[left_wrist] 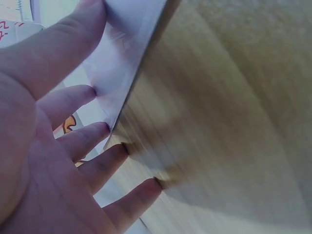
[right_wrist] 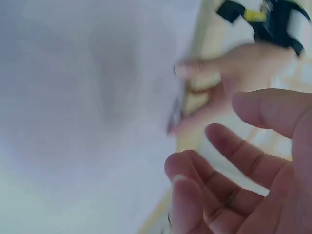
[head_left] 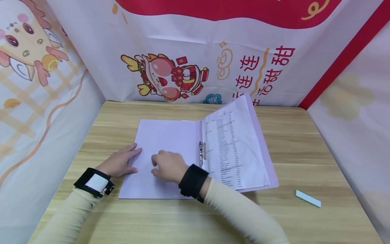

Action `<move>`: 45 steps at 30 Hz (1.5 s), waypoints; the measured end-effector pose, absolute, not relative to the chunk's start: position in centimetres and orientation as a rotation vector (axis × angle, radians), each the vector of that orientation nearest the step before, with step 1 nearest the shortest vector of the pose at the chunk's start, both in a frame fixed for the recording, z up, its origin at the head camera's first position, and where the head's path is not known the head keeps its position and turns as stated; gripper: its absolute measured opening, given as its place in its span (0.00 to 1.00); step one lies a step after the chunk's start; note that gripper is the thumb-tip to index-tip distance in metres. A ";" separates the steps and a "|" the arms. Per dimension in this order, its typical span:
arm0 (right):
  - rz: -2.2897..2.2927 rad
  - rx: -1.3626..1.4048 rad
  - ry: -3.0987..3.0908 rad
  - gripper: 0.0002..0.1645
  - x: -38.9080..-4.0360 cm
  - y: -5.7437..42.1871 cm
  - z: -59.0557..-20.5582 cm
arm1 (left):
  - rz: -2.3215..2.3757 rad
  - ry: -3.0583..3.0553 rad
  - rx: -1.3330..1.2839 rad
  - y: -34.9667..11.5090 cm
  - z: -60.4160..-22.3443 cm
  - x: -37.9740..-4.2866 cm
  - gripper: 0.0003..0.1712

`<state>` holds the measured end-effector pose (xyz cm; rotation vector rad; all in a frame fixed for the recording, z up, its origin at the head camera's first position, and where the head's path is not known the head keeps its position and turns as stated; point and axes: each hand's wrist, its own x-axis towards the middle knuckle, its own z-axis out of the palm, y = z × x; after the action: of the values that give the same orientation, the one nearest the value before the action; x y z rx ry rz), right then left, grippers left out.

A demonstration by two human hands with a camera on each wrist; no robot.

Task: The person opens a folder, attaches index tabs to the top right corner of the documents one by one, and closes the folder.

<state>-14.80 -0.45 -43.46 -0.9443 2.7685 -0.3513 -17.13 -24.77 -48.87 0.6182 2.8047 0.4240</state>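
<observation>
A lilac ring-binder folder [head_left: 170,135] lies opened out on the table, with a metal clip [head_left: 201,152] by its spine. Printed sheets [head_left: 231,145] rest against its right-hand cover, which tilts up at the far corner. My left hand [head_left: 118,161] spreads its fingers at the folder's left edge; in the left wrist view, thumb and index fingertips touch the lilac cover [left_wrist: 131,29] while other fingertips reach the wood. Over the left cover hovers my right hand [head_left: 170,166], its fingers loosely bent with nothing between them, as the right wrist view also shows.
A small pale-blue flat bar [head_left: 307,198] lies on the wooden table [head_left: 298,152] to the right of the folder. Printed cloth [head_left: 170,34] hangs behind the table's far edge, and patterned cloth [head_left: 39,118] borders its left side.
</observation>
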 end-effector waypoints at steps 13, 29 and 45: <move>-0.363 -0.450 2.929 0.29 -17.3 9.4 -39.7 | 0.274 2.817 0.604 -24.1 -47.6 -16.9 0.44; -0.249 -0.193 3.021 0.45 -16.8 18.8 -43.2 | 0.322 2.732 0.507 -22.9 -47.3 -17.2 0.56; -0.387 -0.019 2.800 0.49 -17.2 21.4 -47.8 | 0.139 2.898 0.430 -20.7 -48.4 -17.5 0.52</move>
<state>-17.23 21.35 -47.76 -0.0191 2.7996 -0.3867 -17.46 -20.73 -48.39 0.4303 2.8981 0.1388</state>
